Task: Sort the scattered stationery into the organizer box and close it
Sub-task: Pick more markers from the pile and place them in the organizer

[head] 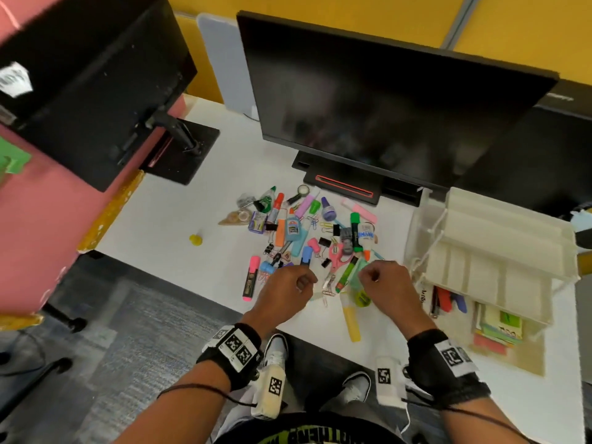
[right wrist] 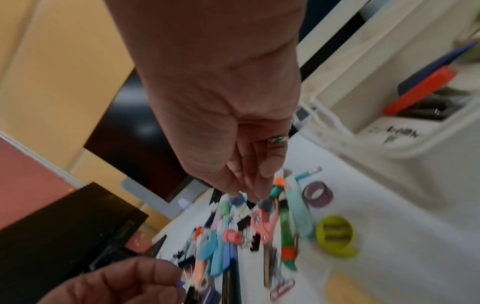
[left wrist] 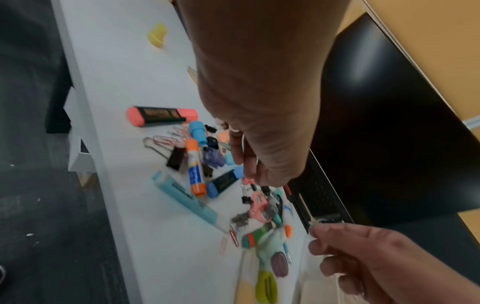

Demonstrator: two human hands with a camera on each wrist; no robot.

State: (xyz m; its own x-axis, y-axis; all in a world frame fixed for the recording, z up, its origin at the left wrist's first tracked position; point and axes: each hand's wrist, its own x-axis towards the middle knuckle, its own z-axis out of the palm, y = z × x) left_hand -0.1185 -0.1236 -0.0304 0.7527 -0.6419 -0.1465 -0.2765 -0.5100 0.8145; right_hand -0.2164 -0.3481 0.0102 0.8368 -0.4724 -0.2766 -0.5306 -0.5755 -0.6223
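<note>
our left hand (head: 286,288) and right hand (head: 386,287) hover with curled fingers over the bench (head: 179,219); whether either grip holds anything we cannot tell. beyond: one yellow highlighter (head: 350,318), one pink scissors (head: 338,256), two glue bottles. the organizer box (head: 490,251) stands open at right.

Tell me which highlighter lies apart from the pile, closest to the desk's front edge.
The yellow highlighter, lying alone near the front edge just below the right hand. The pink highlighter and blue highlighter lie farther back by the pile.
</note>
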